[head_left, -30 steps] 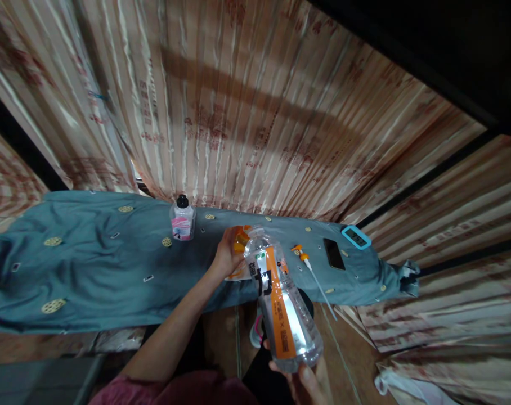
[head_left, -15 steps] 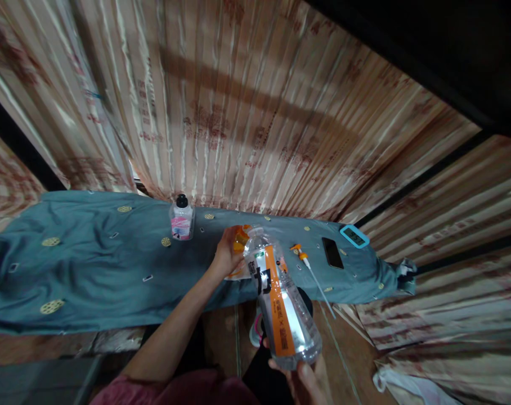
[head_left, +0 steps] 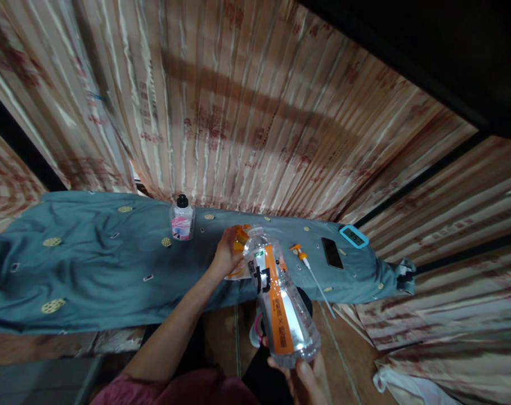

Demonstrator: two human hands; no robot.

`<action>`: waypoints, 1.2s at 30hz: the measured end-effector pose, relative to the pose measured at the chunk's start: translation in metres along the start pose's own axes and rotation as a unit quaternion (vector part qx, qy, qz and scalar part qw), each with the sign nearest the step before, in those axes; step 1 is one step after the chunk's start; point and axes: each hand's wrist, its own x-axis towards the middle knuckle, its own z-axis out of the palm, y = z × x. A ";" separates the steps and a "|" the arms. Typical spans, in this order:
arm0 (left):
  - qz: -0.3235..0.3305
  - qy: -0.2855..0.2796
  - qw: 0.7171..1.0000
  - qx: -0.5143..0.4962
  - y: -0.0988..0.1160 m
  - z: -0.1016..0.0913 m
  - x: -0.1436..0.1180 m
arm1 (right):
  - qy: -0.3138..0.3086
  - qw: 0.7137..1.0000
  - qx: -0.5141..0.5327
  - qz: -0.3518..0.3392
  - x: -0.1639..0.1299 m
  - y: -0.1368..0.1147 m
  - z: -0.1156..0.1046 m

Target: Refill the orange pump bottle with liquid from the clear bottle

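The right hand (head_left: 308, 379) has its grip closed round the base of a clear water bottle (head_left: 278, 298), tilted so the open neck meets the orange bottle (head_left: 240, 241), seemingly so liquid passes between them. The left hand (head_left: 227, 253) clasps that orange bottle, steadying it on the bench (head_left: 90, 270). A pump head (head_left: 308, 264), a phone (head_left: 332, 253) and a small capped bottle (head_left: 182, 219) lie apart
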 end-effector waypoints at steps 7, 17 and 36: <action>-0.015 -0.022 1.000 0.014 0.007 -0.004 0.001 | -0.003 1.000 -0.012 -0.001 -0.002 -0.001 0.001; -0.009 -0.016 1.000 0.007 0.002 -0.002 0.000 | -0.011 1.000 -0.011 -0.001 -0.002 -0.001 0.001; -0.019 -0.016 1.000 0.009 0.002 -0.001 -0.001 | -0.018 1.000 -0.017 0.008 -0.004 -0.004 0.002</action>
